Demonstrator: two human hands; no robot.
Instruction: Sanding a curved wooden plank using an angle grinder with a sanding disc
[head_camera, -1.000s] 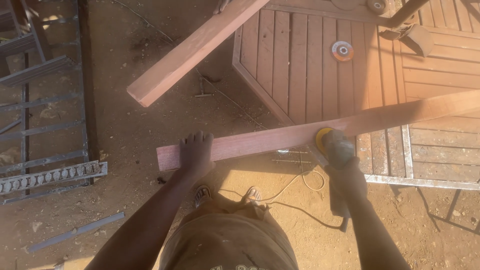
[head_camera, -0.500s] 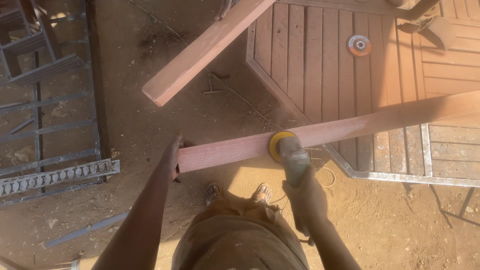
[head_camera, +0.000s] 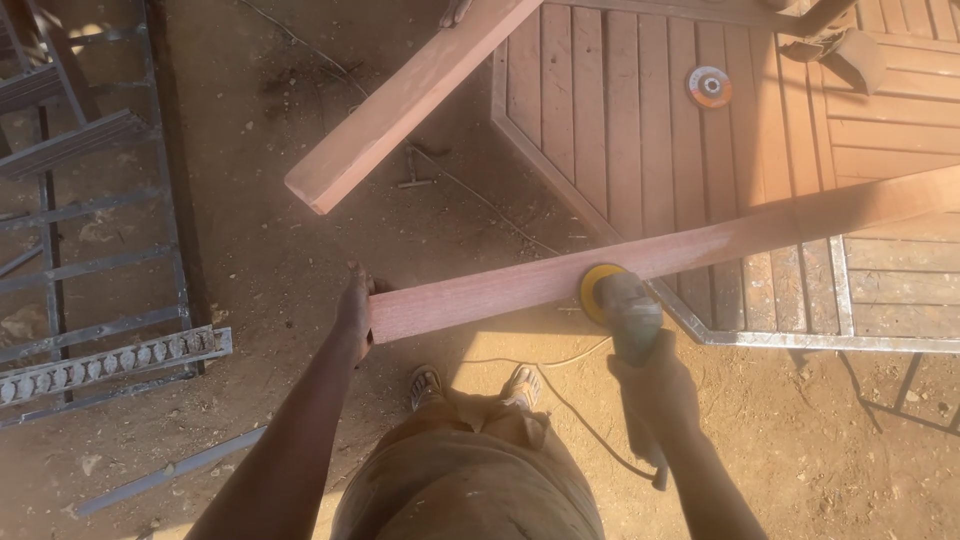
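1. Centrally, a long reddish wooden plank (head_camera: 640, 262) runs from the middle left of the frame up to the right edge, its right part lying over the slatted wooden worktop (head_camera: 620, 110) in the upper right.
2. My left hand (head_camera: 354, 310) is cupped against the plank's left end, fingers wrapped round the cut face.
3. My right hand (head_camera: 658, 392), lower right of centre, is closed round the body of a handheld sander (head_camera: 628, 312); its yellow disc (head_camera: 594, 291) touches the plank's lower edge.
4. A cable (head_camera: 575, 420) trails from the sander across the dirt floor (head_camera: 260, 230) past my feet.
5. A second, thicker wooden beam (head_camera: 405, 100) slants across the upper centre.
6. A loose grinding disc (head_camera: 709, 87) lies on the worktop, upper right.
7. Metal grilles (head_camera: 90, 250) occupy the left edge.
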